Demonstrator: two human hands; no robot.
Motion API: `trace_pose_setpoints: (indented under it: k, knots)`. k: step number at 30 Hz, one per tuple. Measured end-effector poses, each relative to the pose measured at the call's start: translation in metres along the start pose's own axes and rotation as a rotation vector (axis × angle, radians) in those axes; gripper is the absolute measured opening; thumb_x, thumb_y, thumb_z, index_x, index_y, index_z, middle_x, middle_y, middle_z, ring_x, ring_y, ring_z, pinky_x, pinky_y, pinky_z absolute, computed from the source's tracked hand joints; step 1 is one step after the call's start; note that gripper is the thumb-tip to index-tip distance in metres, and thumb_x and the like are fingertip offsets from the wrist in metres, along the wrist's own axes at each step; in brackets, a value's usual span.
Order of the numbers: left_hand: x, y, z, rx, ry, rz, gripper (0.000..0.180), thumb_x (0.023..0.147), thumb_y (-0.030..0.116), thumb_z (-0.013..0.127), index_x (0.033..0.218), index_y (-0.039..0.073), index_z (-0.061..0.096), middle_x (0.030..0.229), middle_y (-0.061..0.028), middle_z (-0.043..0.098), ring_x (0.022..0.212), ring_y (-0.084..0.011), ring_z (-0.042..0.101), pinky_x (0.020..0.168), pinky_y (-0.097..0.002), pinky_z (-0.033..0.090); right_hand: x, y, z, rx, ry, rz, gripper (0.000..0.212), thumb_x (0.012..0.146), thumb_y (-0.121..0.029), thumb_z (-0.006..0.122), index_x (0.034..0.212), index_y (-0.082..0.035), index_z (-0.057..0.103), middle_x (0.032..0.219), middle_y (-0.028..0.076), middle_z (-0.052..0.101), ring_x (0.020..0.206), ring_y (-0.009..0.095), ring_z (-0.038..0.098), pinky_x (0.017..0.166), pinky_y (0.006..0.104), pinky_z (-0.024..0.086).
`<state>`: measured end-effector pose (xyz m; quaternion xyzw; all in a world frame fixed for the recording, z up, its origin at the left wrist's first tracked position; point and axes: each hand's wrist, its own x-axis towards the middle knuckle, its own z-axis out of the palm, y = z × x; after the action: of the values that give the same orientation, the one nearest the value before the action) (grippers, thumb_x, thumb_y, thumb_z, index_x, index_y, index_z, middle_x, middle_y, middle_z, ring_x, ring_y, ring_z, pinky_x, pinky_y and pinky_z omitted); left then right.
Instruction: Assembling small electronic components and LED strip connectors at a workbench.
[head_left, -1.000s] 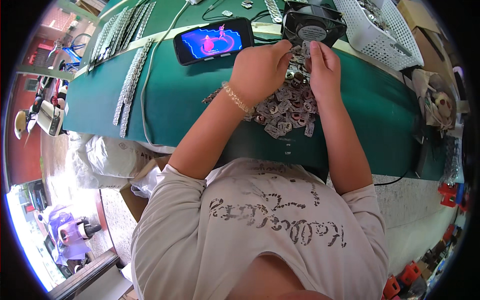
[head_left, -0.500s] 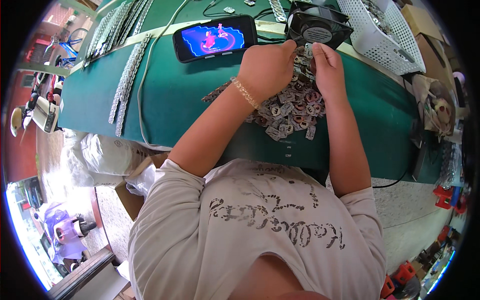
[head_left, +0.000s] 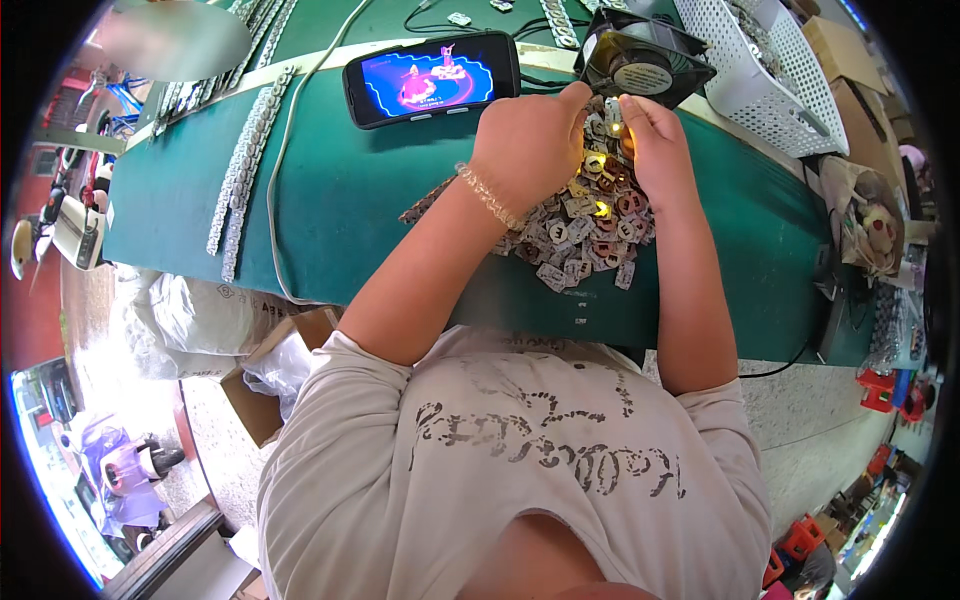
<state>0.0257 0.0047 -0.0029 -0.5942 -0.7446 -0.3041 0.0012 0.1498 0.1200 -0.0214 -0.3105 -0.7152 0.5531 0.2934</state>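
Observation:
Small flat metallic-looking pieces, grey and brown with cut-out centres, lie in a loose pile [head_left: 575,235] on the green tabletop [head_left: 740,240]. My left hand [head_left: 530,140], a beaded bracelet at its wrist, is closed over the pile's far end. What its fingers hold is hidden behind the back of the hand. Facing it, my right hand [head_left: 655,145] pinches a small pale flat piece [head_left: 613,104] between thumb and finger. The two hands are close but apart. Bright yellow light shows on several pieces between and below them.
A phone [head_left: 432,82] with a lit screen leans left of my hands. Just beyond them stands a black fan [head_left: 640,60]. Long strips of joined pieces [head_left: 245,165] lie at left beside a white cable [head_left: 285,180]. A white perforated basket [head_left: 770,85] stands at far right.
Yellow light has appeared on pieces between my hands. Both hands stay in nearly the same place and pose. A blurred pale shape now covers part of the upper left; the phone's picture differs.

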Motion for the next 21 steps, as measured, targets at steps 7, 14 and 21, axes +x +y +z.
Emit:
trace_pose_setpoints:
  k: [7, 14, 21]
  knots:
    - [-0.003, -0.005, 0.003, -0.043, 0.009, 0.09, 0.018, 0.085, 0.014, 0.052, 0.102, 0.009, 0.056, 0.067, -0.0153, 0.061, 0.064, -0.0358, 0.06, 0.054, -0.0452, 0.045, 0.001, 0.005, 0.005, -0.006, 0.063, -0.014, 0.036, 0.095, -0.026, 0.05, 0.069, -0.002, 0.048, 0.055, -0.002, 0.039, 0.052, 0.006, 0.035, 0.048, 0.0273, 0.03]
    - [-0.008, -0.006, -0.003, -0.05, 0.012, 0.077, 0.014, 0.078, 0.012, 0.054, 0.092, 0.009, 0.054, 0.064, -0.0119, 0.06, 0.063, -0.0316, 0.062, 0.055, -0.0434, 0.045, -0.006, -0.003, 0.01, -0.097, 0.108, -0.074, 0.028, 0.095, -0.021, 0.049, 0.078, 0.001, 0.049, 0.06, 0.005, 0.041, 0.057, 0.011, 0.037, 0.052, 0.0309, 0.033]
    - [-0.004, -0.015, -0.021, -0.347, -0.122, 0.021, 0.02, 0.087, 0.017, 0.053, 0.103, 0.005, 0.057, 0.089, -0.0182, 0.06, 0.086, -0.0362, 0.058, 0.074, -0.0422, 0.047, -0.012, -0.013, 0.004, -0.462, 0.021, -0.174, 0.024, 0.095, -0.02, 0.048, 0.083, 0.0, 0.047, 0.067, 0.013, 0.042, 0.059, 0.023, 0.034, 0.056, 0.0331, 0.036]
